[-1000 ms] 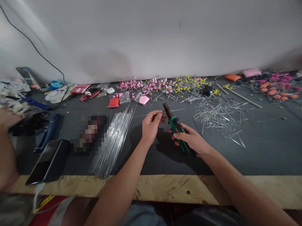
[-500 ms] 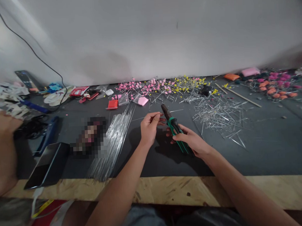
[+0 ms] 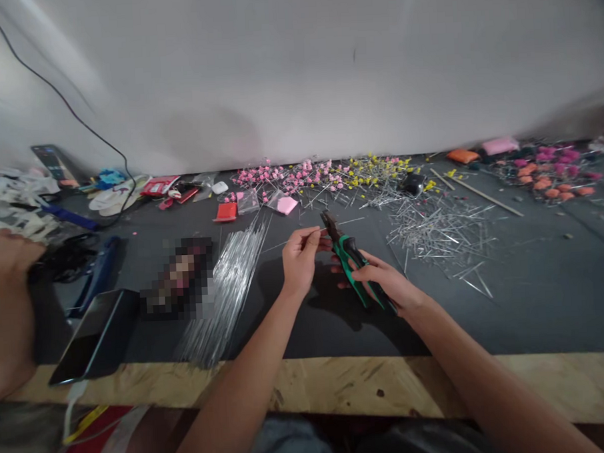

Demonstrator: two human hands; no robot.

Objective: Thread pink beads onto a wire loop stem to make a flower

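Note:
Between thumb and fingers, my left hand (image 3: 301,256) pinches a thin wire (image 3: 277,245) that runs sideways past the fingertips. My right hand (image 3: 384,279) is wrapped round green-and-black pliers (image 3: 351,258). Their jaws are at the wire just right of my left fingertips, and the wire's far end sticks out beyond them. Whether the jaws press on it I cannot tell, but the handles are spread. Left of my left hand lies a bundle of straight wires (image 3: 229,290). A loose heap of short wire pieces (image 3: 437,227) is to the right of the pliers.
Along the wall lie pink-tipped wires (image 3: 304,173), yellow-tipped wires (image 3: 374,170) and orange and magenta pieces (image 3: 555,175). A phone-like device (image 3: 94,336) with a white cable sits at the left edge. Another person's hand (image 3: 8,259) is at far left. A wooden stick (image 3: 485,195) lies right.
The pliers' handles have spread wider in my right hand, and its fingers have loosened. My left hand still pinches the wire in nearly the same place.

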